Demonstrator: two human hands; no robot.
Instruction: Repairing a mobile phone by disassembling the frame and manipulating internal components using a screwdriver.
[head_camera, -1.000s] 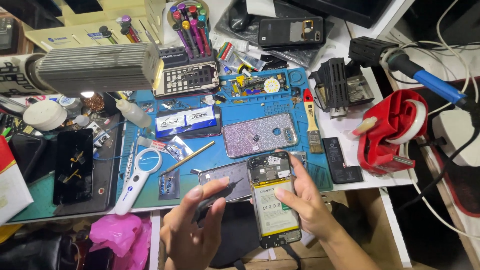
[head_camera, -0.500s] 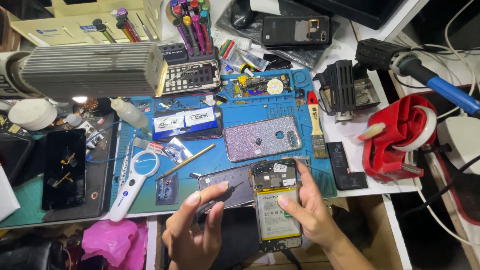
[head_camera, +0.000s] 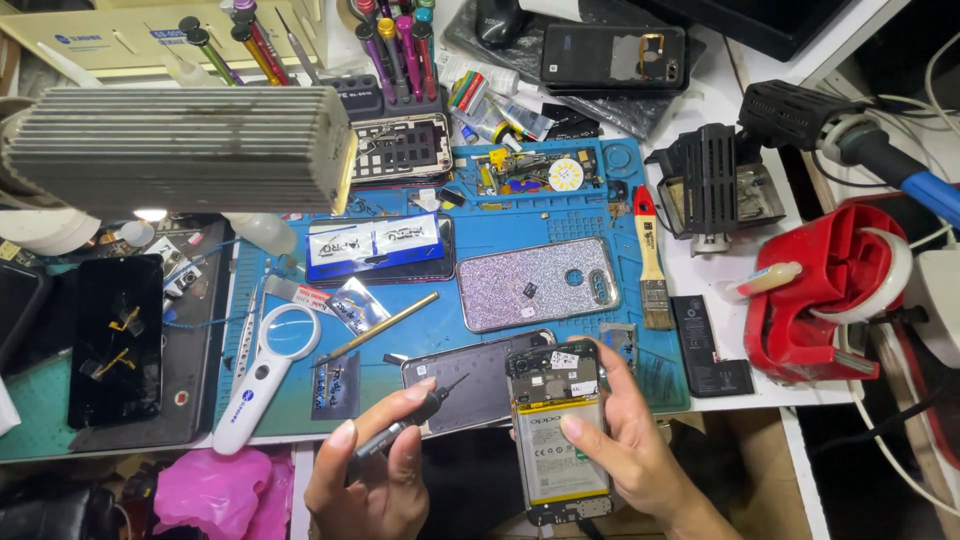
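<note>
Below the mat, left hand (head_camera: 372, 480) fingers pinch screwdriver (head_camera: 412, 420), right hand (head_camera: 625, 440) grips opened phone (head_camera: 555, 440)

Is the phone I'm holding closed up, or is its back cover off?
Off. The phone in the right hand shows its bare battery and circuit board.

Both hands were bare, with no gloves, rings or watch. The left hand (head_camera: 375, 480) showed short, plain nails. The right hand (head_camera: 625, 445) had a bare wrist, no sleeve visible.
</note>
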